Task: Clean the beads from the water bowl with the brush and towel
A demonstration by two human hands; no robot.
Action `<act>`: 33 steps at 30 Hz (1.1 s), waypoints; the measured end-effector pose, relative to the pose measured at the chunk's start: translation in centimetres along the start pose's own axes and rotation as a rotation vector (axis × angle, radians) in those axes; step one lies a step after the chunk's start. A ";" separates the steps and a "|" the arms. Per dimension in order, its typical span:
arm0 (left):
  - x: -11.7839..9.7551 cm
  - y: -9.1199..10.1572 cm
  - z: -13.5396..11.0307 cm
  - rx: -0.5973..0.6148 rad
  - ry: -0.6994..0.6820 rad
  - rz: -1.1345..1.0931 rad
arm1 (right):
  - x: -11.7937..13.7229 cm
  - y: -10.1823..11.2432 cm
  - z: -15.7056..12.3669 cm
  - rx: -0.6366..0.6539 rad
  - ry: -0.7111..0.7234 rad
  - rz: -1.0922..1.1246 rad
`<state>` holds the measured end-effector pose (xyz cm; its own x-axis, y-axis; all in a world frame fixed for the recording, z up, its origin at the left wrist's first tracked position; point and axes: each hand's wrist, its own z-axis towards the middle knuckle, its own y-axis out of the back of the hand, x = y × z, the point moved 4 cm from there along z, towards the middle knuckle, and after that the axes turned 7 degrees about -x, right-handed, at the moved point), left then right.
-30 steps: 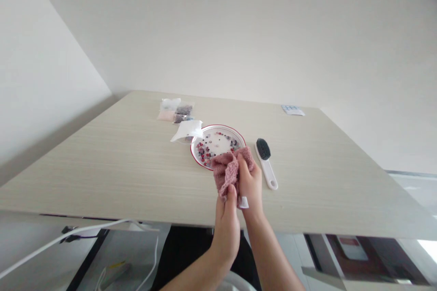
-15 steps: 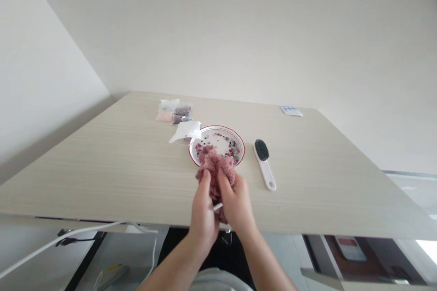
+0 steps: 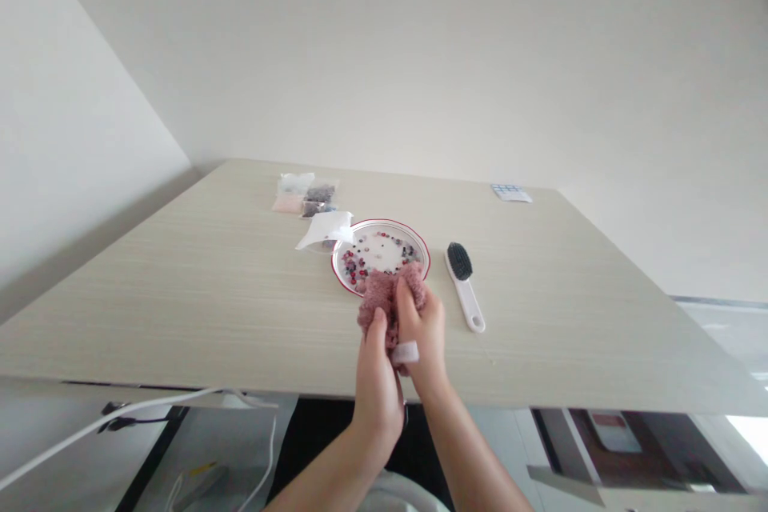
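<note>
Bunched between both hands is a fuzzy dusty-pink cloth [image 3: 379, 298] with a white tag hanging from it. My left hand [image 3: 378, 376] grips its lower left side, thumb on top. My right hand [image 3: 425, 328] is closed on the right part, thumb pressed into the folds. The cloth is held over the near rim of a white plate [image 3: 384, 226] with a red edge, hiding part of it. Small red, dark and clear beads [image 3: 354, 262] lie scattered on the plate. What the folds may enclose is hidden.
Right of the plate lies a white hairbrush [image 3: 465, 288] with dark bristles. A white open packet [image 3: 327, 230] overlaps the plate's left rim. Clear bags [image 3: 306, 194] sit farther back. A blue-and-white packet [image 3: 511, 193] lies at the far right. A white cable [image 3: 120, 432] hangs below the table edge.
Both hands have shifted right and turned the cloth, so more of the plate's left side shows. My right hand has moved up along the cloth, and the white tag shows more fully.
</note>
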<state>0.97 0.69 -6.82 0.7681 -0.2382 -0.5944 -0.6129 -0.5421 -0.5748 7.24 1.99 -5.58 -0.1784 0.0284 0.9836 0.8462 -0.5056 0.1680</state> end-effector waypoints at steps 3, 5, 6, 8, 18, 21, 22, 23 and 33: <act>0.1 0.0 0.1 -0.005 0.028 -0.021 | 0.0 -0.3 0.2 0.027 0.018 -0.003; 0.0 -0.2 0.2 0.029 0.053 -0.003 | 0.1 -0.8 0.2 0.125 0.048 -0.040; 0.0 -0.1 0.3 0.009 0.044 -0.002 | 0.1 -1.0 0.3 0.146 0.058 -0.067; -0.1 0.2 0.2 -0.028 -0.012 -0.034 | 0.1 -0.9 0.6 0.110 0.049 -0.114; 0.0 0.0 0.2 -0.048 0.007 -0.021 | 0.0 -0.5 1.1 0.082 0.043 -0.219; -0.1 -0.2 0.6 -0.039 0.049 -0.007 | 0.1 -0.3 1.3 0.069 0.057 -0.189; 0.0 -0.3 0.8 -0.028 0.088 0.031 | 0.2 -0.5 1.3 0.119 0.078 -0.185; 0.1 -0.3 0.9 -0.023 0.131 0.065 | 0.2 -0.7 1.3 0.164 0.098 -0.187; -0.1 -0.4 0.9 0.002 0.120 0.072 | -0.5 -0.8 1.6 0.141 0.095 -0.175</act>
<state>0.92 1.67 -7.06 0.7383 -0.3712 -0.5631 -0.6679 -0.5181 -0.5343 7.44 3.74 -6.11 -0.3692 0.0201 0.9291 0.8590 -0.3742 0.3494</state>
